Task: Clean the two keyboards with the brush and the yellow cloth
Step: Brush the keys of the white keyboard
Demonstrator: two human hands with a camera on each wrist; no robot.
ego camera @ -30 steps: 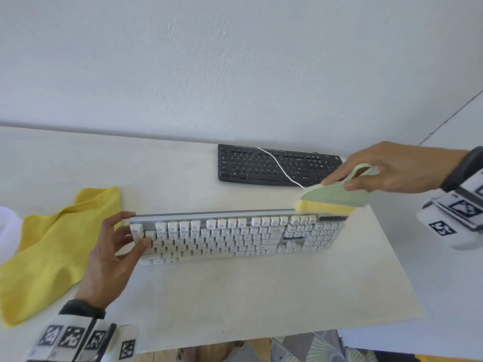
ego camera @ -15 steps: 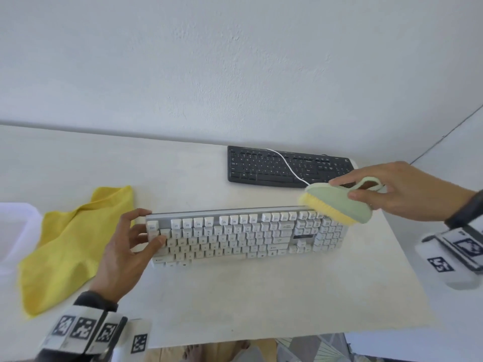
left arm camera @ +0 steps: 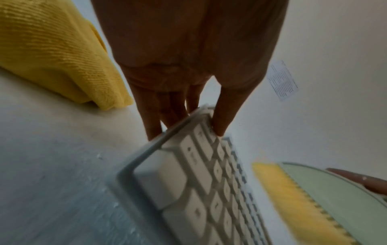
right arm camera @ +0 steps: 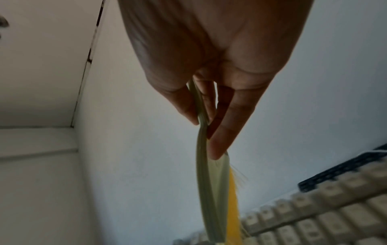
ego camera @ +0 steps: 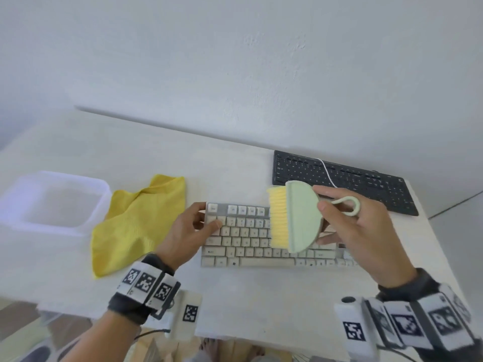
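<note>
A white keyboard (ego camera: 243, 239) lies on the table in front of me. My left hand (ego camera: 190, 231) grips its left end, thumb on the keys and fingers behind the edge, as the left wrist view shows on the keyboard (left arm camera: 201, 174). My right hand (ego camera: 360, 231) pinches the pale green brush (ego camera: 300, 215) by its loop handle, yellow bristles pointing left above the middle keys. The right wrist view shows the brush (right arm camera: 209, 190) edge-on over the keys (right arm camera: 314, 220). The black keyboard (ego camera: 342, 181) lies behind, with a white cable across it. The yellow cloth (ego camera: 133, 226) lies crumpled to the left.
A clear plastic tub (ego camera: 55, 202) stands at the far left beside the cloth. The table (ego camera: 261, 304) ends close to my body at the front and just past the keyboards on the right. A wall rises behind the black keyboard.
My right hand has carried the brush leftward from the white keyboard's right end to over its middle and turned it so the bristles face left. The view has shifted left, showing the tub.
</note>
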